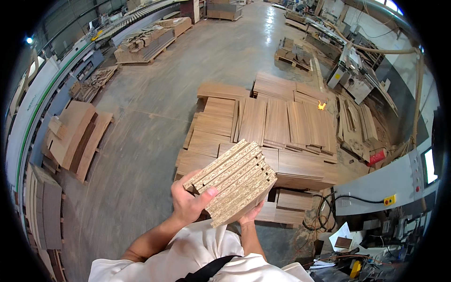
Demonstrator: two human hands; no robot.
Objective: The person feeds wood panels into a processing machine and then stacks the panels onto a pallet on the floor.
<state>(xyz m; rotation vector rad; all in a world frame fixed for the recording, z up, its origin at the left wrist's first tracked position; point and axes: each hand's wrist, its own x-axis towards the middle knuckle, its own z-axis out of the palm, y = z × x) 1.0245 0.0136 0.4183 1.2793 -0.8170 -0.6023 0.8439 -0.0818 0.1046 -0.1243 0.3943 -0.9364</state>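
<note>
I carry a stack of several chipboard panels (235, 181) edge-on in front of my chest, their raw speckled edges facing the camera. My left hand (188, 202) clamps the stack's near left corner, thumb lying across the panel edges. My right hand (251, 215) props the stack from below, only its fingers showing under the lower right edge. Both forearms rise from white sleeves at the bottom of the picture.
Ahead on the concrete floor lies a low pile of wood-grain boards (272, 127). More board stacks sit at the left (75, 136) and on pallets farther back (145, 42). A long machine line (51, 89) runs along the left; a grey machine with cables (385, 188) stands at the right.
</note>
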